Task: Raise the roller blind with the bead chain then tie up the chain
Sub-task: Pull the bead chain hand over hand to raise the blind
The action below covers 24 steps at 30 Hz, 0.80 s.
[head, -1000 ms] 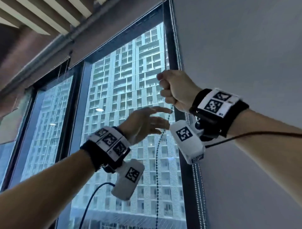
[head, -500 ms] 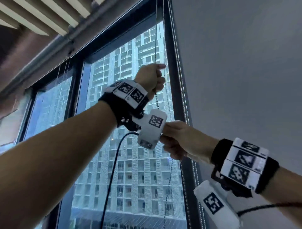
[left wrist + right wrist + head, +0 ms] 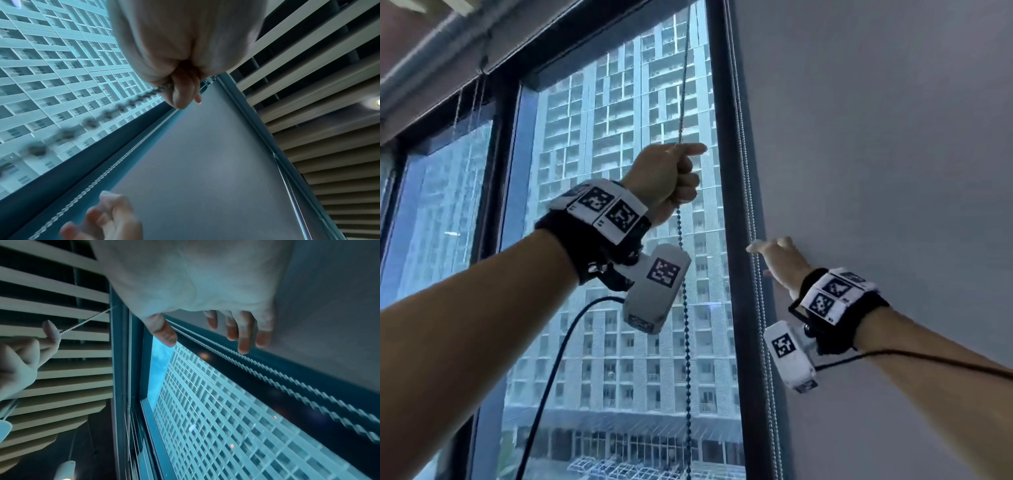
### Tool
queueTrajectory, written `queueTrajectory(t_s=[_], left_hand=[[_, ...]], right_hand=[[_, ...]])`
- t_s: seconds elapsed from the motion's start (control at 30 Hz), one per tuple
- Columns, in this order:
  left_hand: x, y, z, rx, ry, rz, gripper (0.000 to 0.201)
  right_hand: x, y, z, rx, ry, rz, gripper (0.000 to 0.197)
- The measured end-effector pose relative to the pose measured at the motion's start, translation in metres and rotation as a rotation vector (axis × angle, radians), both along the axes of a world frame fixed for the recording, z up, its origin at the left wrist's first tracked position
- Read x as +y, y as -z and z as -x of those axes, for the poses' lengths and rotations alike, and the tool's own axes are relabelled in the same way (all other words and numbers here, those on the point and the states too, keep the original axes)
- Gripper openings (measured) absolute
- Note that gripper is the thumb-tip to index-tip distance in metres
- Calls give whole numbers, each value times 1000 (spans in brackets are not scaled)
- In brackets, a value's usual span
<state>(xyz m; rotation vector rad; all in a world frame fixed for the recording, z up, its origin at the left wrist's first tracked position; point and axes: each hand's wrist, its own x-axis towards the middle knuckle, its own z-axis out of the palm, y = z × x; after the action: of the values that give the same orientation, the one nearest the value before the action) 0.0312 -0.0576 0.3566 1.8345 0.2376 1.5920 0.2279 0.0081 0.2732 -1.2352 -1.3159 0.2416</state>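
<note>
A dark bead chain (image 3: 687,329) hangs straight down in front of the bare window pane (image 3: 602,274). My left hand (image 3: 681,171) is raised and grips this chain in a fist, thumb on top; the left wrist view shows the bead chain (image 3: 141,97) leaving the fist of my left hand (image 3: 180,91). My right hand (image 3: 765,257) is lower and to the right, with straight fingers (image 3: 242,339) that hold nothing. It lies beside a pair of pale chains (image 3: 758,301) along the dark window frame (image 3: 732,240). A grey roller blind (image 3: 876,171) hangs lowered on the right.
A slatted ceiling (image 3: 329,146) and a grey rail (image 3: 431,61) run above the windows. Further thin cords (image 3: 469,106) hang at the left pane. Black cables (image 3: 551,377) trail from both wrist cameras. A tall building shows outside.
A second ago my right hand gripped the chain high and the left was open. The left then took hold high. My right hand has now let go and moved right to the pale chains.
</note>
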Motion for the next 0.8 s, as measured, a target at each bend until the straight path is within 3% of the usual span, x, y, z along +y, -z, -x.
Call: queueTrajectory(t_s=[0.1, 0.23, 0.4, 0.57, 0.7, 0.8], left_hand=[[13, 25, 3, 44, -13, 55, 29], [25, 70, 4, 202, 9, 156, 33], [43, 109, 0, 248, 20, 183, 33], [53, 108, 0, 252, 37, 215, 34], [57, 114, 2, 371, 71, 254, 39], [61, 122, 2, 403, 40, 225, 40]], right_hand=[[12, 21, 10, 146, -114, 78, 64], [16, 32, 10, 5, -16, 26, 41], [15, 33, 18, -3, -209, 20, 17], [0, 31, 35, -47, -382, -79, 27], [-11, 22, 55, 42, -611, -67, 28], [-17, 13, 68, 77, -653, -97, 23]])
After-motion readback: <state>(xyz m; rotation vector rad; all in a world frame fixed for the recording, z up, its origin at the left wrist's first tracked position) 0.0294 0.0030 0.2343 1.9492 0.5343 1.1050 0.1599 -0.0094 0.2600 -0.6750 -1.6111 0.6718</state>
